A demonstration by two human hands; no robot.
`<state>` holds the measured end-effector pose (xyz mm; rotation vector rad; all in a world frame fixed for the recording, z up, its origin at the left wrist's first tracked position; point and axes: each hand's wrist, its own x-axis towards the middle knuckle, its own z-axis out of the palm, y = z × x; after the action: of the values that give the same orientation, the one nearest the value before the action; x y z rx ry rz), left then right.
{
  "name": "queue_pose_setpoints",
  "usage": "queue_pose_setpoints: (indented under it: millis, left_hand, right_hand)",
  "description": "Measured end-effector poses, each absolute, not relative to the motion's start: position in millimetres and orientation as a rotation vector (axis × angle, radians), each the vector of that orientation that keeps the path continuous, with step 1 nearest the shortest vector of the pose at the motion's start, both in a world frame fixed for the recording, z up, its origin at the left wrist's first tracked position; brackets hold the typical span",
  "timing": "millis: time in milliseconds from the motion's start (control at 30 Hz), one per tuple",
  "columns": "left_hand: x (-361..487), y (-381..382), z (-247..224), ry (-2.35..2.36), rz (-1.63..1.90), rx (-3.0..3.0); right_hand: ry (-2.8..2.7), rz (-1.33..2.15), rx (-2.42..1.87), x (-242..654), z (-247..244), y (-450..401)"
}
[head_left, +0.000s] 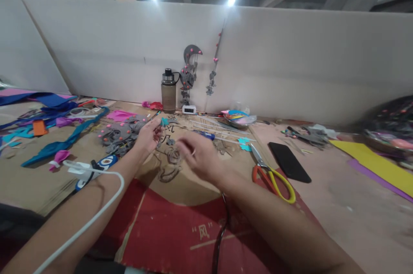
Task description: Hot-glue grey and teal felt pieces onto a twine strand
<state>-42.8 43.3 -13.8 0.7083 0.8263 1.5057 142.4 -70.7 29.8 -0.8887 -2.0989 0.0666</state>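
Observation:
My left hand [150,137] is closed in a pinch, with a small teal felt piece [164,121] at its fingertips. To its right, my right hand [201,156] hovers with curled, slightly blurred fingers; anything between them is too small to make out. Between and below the hands lies a loose coil of grey cord [172,160] on the cardboard, with a small grey felt piece [170,141] near it. A heap of grey felt shapes with pink and orange balls [119,134] sits left of my left hand.
Orange-and-yellow scissors [269,173], a black phone [289,162] and teal felt flowers [244,143] lie right. A bottle [168,93] and small clock [189,109] stand at the back wall. A white cable [112,205] crosses my left forearm. Felt scraps [61,140] cover the left.

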Motion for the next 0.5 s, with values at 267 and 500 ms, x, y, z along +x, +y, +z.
queue_pose_setpoints:
  millis: [267, 500]
  left_hand:
    - [-39.2, 35.1, -7.6, 0.744, 1.564, 0.903]
    - [-33.5, 25.7, -1.2, 0.806, 1.656, 1.097]
  right_hand:
    - [-1.950, 0.184, -2.083, 200.8, -8.1, -6.5]
    - [-1.845, 0.321, -1.990, 206.0, -36.0, 6.9]
